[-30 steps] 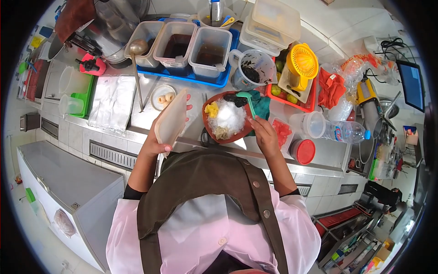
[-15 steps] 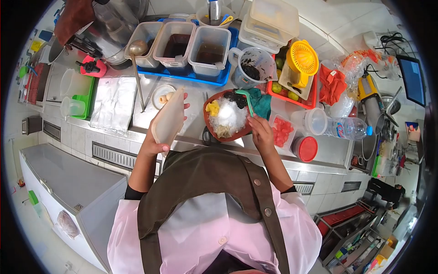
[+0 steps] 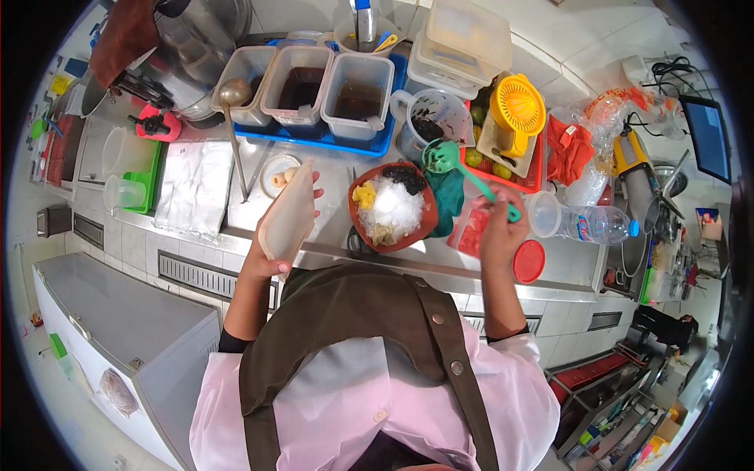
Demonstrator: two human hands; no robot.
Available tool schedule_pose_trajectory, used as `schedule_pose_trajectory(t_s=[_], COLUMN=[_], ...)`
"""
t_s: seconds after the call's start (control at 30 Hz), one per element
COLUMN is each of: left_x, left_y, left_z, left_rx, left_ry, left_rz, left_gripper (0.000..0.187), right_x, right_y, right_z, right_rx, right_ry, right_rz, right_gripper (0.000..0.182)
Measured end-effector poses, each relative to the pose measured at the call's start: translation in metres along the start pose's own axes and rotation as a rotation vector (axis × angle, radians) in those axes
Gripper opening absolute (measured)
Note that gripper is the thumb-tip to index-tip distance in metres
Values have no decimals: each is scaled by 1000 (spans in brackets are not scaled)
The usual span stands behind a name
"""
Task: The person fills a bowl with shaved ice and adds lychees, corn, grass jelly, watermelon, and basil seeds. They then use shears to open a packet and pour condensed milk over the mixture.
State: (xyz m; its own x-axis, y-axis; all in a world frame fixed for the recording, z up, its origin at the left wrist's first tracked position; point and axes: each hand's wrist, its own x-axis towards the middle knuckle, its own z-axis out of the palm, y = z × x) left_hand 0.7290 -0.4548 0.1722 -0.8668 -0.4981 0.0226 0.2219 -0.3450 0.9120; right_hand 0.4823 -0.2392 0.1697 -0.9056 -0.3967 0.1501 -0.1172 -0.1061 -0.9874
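My left hand is closed on the edge of a white plastic container, held tipped up on its side left of the bowl; its contents do not show. In my right hand is the handle of a green plastic ladle, raised up and to the right of the bowl near a clear jug of dark jelly-like pieces. A reddish-brown bowl stands on the steel counter before me. It holds white crushed ice, yellow pieces, dark jelly and pale bits. A dark green cloth lies beside it.
Behind the bowl, tubs of dark liquid stand on a blue tray. A long metal ladle leans at left. A yellow juicer rests over a red fruit basket. A tub of red cubes and a water bottle are at right.
My right hand has moved right, lifting the green ladle's head away from the dark jelly in the bowl toward the jug. The left hand stays nearly in place with the white container.
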Motion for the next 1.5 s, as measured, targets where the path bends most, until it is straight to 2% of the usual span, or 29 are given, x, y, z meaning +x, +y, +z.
schedule_pose_trajectory(t_s=[0.03, 0.13, 0.2, 0.27, 0.37, 0.47, 0.5, 0.6, 0.7, 0.8, 0.9, 1.03, 1.13, 1.2, 1.27, 1.37, 1.5], left_x=[-1, 0, 2, 3, 1, -2, -3, 0, 7, 13, 14, 12, 11, 10, 9, 7, 3], left_y=[0, -2, -1, 1, 4, 2, -1, -4, -9, -9, -4, 1, 2, 1, 0, -1, 1], left_z=[0, -4, -3, -2, -4, -11, -13, -14, -8, -4, 0, -1, 3, 5, 5, 3, -1], left_rx=[0, 20, 33, 25, 26, 15, 5, -40, -44, -44, -35, -15, -30, -33, -31, -16, 7], left_ry=[7, 12, 32, 15, 25, 130, 174, 117, 55, 13, 10, 21, 28, 12, -1, -11, -7], left_rz=[2, -15, -41, -19, 14, -14, -36, -4, 0, 6, 5, 5, -1, -2, 2, 7, 8], left_gripper=[113, 117, 125, 118, 114, 124, 129, 115, 114, 114, 114, 113, 112, 112, 112, 112, 112], right_x=[11, 60, 89, 119, 129, 137, 142, 149, 147, 142, 124, 88, 53, 27, 6, -23, -31], right_y=[-10, -16, -12, 32, 52, 58, 44, 16, 3, 2, -16, -45, -47, -17, 23, 50, 61], right_z=[3, 26, 52, 66, 91, 79, 73, 47, 28, 13, 6, -5, -3, 0, 1, 7, 3], right_rx=[1, -263, -528, -965, -1077, -599, -469, -177, -84, 17, 35, -58, -120, -149, -526, -667, -683], right_ry=[31, -109, -307, -511, -845, -679, -655, -430, -366, -315, -246, -295, -355, -365, -533, -584, -530], right_rz=[10, -232, -217, -429, -56, 260, 281, 396, 464, 442, 358, 312, 229, 158, -445, -493, -609], right_gripper=[11, 12, 14, 16, 16, 15, 17, 21, 23, 24, 24, 22, 19, 15, 19, 20, 27])
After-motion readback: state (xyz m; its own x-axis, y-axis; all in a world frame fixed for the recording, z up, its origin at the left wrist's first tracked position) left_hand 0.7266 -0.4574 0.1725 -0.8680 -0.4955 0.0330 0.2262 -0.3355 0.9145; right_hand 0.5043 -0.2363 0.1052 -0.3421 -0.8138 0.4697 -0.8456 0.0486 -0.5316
